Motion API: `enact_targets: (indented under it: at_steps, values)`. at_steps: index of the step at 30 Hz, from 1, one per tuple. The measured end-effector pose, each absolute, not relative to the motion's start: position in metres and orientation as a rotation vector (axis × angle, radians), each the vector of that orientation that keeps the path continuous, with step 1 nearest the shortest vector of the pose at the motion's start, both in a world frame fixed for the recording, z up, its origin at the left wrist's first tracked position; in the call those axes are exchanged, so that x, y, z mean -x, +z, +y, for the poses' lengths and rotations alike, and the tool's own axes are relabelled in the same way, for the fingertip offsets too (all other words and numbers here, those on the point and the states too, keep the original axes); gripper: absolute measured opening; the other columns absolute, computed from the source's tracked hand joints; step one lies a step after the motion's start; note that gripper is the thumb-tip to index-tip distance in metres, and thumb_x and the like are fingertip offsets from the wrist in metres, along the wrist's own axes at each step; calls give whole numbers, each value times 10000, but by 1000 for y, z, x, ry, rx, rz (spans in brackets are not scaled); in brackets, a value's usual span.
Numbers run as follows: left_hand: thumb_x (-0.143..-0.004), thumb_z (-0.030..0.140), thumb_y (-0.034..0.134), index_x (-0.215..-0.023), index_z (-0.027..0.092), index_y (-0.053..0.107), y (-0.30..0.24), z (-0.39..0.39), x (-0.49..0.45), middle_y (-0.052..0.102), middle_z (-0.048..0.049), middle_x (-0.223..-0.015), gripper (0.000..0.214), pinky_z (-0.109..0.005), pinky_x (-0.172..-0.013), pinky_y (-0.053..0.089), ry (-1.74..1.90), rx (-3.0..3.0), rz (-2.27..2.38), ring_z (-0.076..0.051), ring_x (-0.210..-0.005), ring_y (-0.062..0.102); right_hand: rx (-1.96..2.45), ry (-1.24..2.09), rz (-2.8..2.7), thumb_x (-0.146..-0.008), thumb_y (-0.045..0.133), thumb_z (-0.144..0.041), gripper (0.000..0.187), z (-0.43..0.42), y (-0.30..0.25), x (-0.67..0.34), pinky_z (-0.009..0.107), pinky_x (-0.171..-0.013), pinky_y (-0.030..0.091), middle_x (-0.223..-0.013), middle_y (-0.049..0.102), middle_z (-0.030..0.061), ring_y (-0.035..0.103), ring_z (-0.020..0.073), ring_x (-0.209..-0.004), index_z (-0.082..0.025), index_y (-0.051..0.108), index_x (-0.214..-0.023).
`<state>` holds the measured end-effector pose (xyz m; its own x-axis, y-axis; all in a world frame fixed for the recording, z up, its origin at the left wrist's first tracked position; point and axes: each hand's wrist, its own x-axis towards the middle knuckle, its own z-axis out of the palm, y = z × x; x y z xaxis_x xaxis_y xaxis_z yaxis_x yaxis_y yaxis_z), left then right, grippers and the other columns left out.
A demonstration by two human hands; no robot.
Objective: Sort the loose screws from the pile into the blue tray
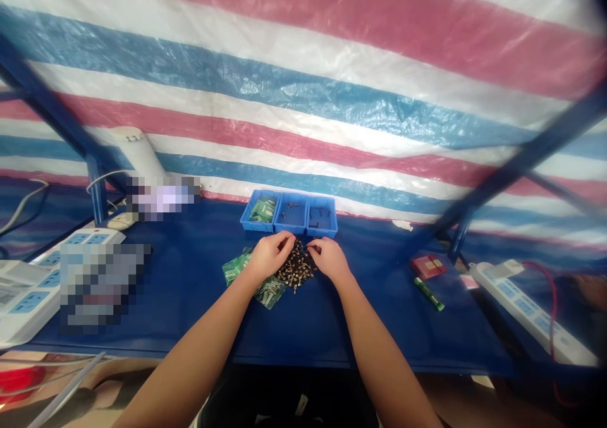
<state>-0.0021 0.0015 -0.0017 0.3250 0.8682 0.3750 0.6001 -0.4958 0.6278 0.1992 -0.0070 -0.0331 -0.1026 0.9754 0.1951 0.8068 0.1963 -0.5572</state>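
A heap of brass-and-dark screws (pixel 296 271) lies on the blue table between my two hands. My left hand (pixel 270 255) is at the heap's upper left, thumb and fingers drawn together; whatever it may grip is hidden. At the right edge of the heap, my right hand (pixel 329 258) pinches with its fingertips, and anything in them is too small to name. Green packets (pixel 236 267) lie under and beside my left wrist, and one packet (pixel 271 292) shows silver screws. Behind the hands stand three joined blue bins: the left bin (pixel 245 220) holds green packets, while the middle bin (pixel 296 216) and right bin (pixel 327 224) hold a few dark screws.
On the left are a white power strip (pixel 28 320) and a white cylinder (pixel 145 156). To the right lie a red packet (pixel 428 265), a green packet (pixel 429 294) and another power strip (pixel 531 314). Blue frame posts and a striped sheet (pixel 303 112) bound the table.
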Motion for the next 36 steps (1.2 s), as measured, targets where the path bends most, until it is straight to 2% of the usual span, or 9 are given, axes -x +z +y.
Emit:
enact_targets:
  at_steps: [5,9,13,17,21,27,30,33,36]
  values:
    - [-956,397,431,-954,194,660,-2,2,2,668,-3,-712,306,-225,-561,398,962,-2221,1301,-131,-590,580,1552,467,-1839,-858,529,-215,146,-7,-31,-199,297,-733,445,-815,621,42,574,186,-783,-213,674,-876]
    - [-946,388,460,-939,196,689,-2,1,1,712,-23,-813,299,-234,-616,444,975,-2225,1206,-144,-661,616,1374,767,-1557,-864,548,-342,174,-7,-27,-193,301,-690,476,-839,653,33,589,173,-723,-214,663,-892]
    - [-927,366,512,-982,212,718,-3,0,1,732,-31,-944,263,-241,-684,481,999,-2228,1104,-151,-755,651,1159,1084,-1356,-822,625,-381,295,-11,-20,-184,281,-625,481,-749,637,1,589,151,-651,-214,649,-1065]
    - [-922,358,527,-1149,227,685,-5,0,1,730,-37,-922,306,-239,-639,485,998,-2212,1069,-136,-690,637,1045,1229,-1344,-798,665,-374,422,-14,-15,-179,276,-613,491,-790,653,1,603,139,-651,-230,629,-1193]
    - [-913,362,542,-1225,225,642,-7,0,1,706,-19,-806,355,-220,-596,472,957,-2203,1038,-117,-625,606,1064,1245,-1257,-758,709,-389,387,-14,-17,-178,306,-671,527,-775,703,17,654,163,-678,-206,673,-1097]
    - [-927,389,494,-1011,201,691,-4,0,-1,705,-36,-862,285,-232,-652,472,1005,-2208,1122,-129,-676,609,1103,1202,-1165,-733,735,-414,303,-11,-21,-177,306,-676,538,-742,731,33,706,194,-709,-198,647,-926]
    - [-934,375,465,-968,197,661,-2,0,-1,667,-11,-741,267,-223,-586,432,959,-2199,1172,-121,-604,572,1110,1179,-1177,-713,752,-417,290,-11,-20,-178,301,-649,537,-726,719,29,697,185,-667,-192,641,-859]
    - [-939,371,442,-981,196,610,0,0,0,612,18,-654,246,-218,-535,384,913,-2188,1199,-116,-543,532,1110,1137,-1209,-701,762,-407,290,-13,-17,-178,312,-678,547,-760,718,39,681,178,-683,-183,674,-864]
    - [-950,363,414,-970,198,584,2,-1,0,624,13,-693,238,-224,-564,387,897,-2183,1216,-126,-580,552,1105,1096,-1272,-721,745,-390,305,-15,-15,-180,330,-740,550,-833,730,54,678,185,-744,-183,712,-943]
